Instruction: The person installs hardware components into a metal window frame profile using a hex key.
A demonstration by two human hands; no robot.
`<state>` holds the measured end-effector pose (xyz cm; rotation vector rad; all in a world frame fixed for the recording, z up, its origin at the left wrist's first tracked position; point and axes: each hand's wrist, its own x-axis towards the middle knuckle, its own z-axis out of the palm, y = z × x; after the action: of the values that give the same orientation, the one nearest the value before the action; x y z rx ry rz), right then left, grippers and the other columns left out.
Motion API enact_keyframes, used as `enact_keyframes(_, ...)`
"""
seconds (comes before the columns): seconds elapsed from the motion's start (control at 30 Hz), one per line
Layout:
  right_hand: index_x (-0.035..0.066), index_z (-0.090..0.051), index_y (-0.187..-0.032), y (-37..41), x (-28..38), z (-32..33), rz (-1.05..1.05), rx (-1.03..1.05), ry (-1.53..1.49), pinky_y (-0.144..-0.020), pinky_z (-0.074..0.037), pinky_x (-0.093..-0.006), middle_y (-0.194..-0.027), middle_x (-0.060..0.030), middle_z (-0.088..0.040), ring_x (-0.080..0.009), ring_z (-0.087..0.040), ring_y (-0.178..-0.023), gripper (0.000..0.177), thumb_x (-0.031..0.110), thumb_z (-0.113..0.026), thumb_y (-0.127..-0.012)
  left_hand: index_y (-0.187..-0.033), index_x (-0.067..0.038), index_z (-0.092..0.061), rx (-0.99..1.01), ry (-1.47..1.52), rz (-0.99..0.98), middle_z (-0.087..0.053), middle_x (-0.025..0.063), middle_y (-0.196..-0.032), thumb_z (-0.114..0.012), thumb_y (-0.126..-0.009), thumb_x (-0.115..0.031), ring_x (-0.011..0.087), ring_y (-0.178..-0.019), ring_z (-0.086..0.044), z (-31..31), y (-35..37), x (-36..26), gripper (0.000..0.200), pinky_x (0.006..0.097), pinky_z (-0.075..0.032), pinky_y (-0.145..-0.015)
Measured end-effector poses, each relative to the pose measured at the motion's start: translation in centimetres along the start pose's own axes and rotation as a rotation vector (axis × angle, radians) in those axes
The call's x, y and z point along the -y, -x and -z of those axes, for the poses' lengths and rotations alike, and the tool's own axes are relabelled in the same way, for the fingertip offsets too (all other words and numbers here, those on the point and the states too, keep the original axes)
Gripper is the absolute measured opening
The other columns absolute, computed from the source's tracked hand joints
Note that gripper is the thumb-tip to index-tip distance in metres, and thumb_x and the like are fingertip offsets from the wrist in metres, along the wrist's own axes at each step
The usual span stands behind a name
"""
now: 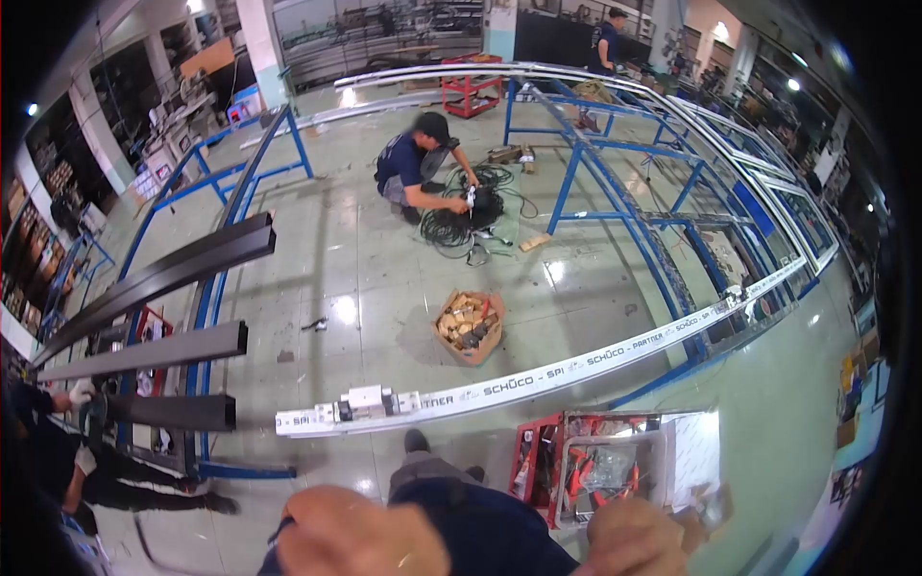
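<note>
Close to the camera at the bottom, my left hand (360,538) is a blurred, rounded shape with its fingers curled in. My right hand (629,540), also blurred, appears closed in front of the red tool cart. Whatever either hand may hold is hidden. Beyond them lies a long white profile (519,389) with printed film, running from lower middle to upper right. A silver clamp-like fitting (370,403) sits on its near end. The red tool cart (538,470) stands by my right hand, with red-handled tools (579,475) in its tray.
Dark profiles (173,350) jut from the left over a blue stand (206,317). A cardboard box of offcuts (471,328) stands on the floor. Farther off, a person (413,168) crouches beside coiled black cables (485,206). Another person's gloved hand (84,461) shows at left. Blue trestles (567,187) stand right.
</note>
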<state>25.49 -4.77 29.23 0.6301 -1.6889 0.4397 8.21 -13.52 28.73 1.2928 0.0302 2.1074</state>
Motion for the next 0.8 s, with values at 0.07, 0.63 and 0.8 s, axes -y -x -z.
enact_keyframes(0.07, 0.008, -0.062, -0.072, 0.1, 0.9, 0.2, -0.101, -0.058, 0.085, -0.071, -0.054, -0.035, -0.065, -0.0072, -0.066, -0.0159, -0.064, -0.058, 0.015, 0.017, -0.059, -0.083, -0.077, -0.006, -0.065, 0.34, 0.069, -0.055, -0.058, 0.0051, -0.073, -0.077, -0.09, -0.015, 0.0086, -0.042, -0.039, 1.5, -0.8, -0.7, 0.02, 0.0245, -0.028, -0.041)
enact_keyframes(0.63, 0.009, -0.06, -0.071, 1.6, -0.1, 1.1, 0.089, -0.069, 0.089, -0.066, -0.047, -0.0255, -0.06, -0.0032, -0.062, -0.0148, -0.066, -0.059, 0.01, 0.006, -0.063, -0.08, -0.079, -0.004, -0.067, 0.183, -0.337, -0.374, -0.061, 0.0058, -0.071, -0.072, -0.08, 0.01, 0.0091, -0.043, -0.041, 0.9, 1.1, 1.0, 0.014, 0.0274, -0.028, -0.042)
enact_keyframes(0.8, 0.01, -0.061, -0.071, 0.8, 1.4, 1.8, -0.073, -0.039, 0.065, -0.07, -0.048, -0.0264, -0.062, -0.0045, -0.064, -0.0131, -0.065, -0.059, 0.01, 0.005, -0.063, -0.08, -0.086, 0.0, -0.071, 0.225, -0.048, -0.109, -0.065, 0.0111, -0.077, -0.076, -0.09, -0.009, 0.0121, -0.047, -0.05, 1.5, 0.0, 0.6, 0.011, 0.0276, -0.032, -0.042)
